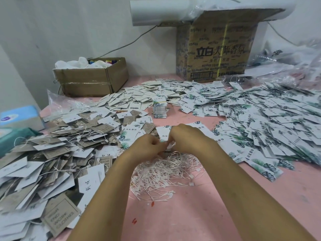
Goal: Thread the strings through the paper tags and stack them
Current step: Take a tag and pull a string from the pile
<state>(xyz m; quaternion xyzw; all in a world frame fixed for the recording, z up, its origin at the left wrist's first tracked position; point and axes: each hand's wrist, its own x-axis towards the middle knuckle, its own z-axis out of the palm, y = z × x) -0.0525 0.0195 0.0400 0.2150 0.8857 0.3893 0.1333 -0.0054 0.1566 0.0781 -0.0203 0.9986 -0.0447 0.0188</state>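
Near centre, above the loose strings: left hand and right hand close together, fingers curled, pinching a leaf-print tag; string end between them too small to confirm. Best done holding the tag steady near its hole, feeding the end straight. Far left, small cardboard box holding white plastic bags and coloured items; far centre, large printed carton, contents hidden

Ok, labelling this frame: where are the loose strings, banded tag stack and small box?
loose strings (161, 173), head view, heap's middle
banded tag stack (160, 110), head view, front side
small box (86, 81), head view, front wall
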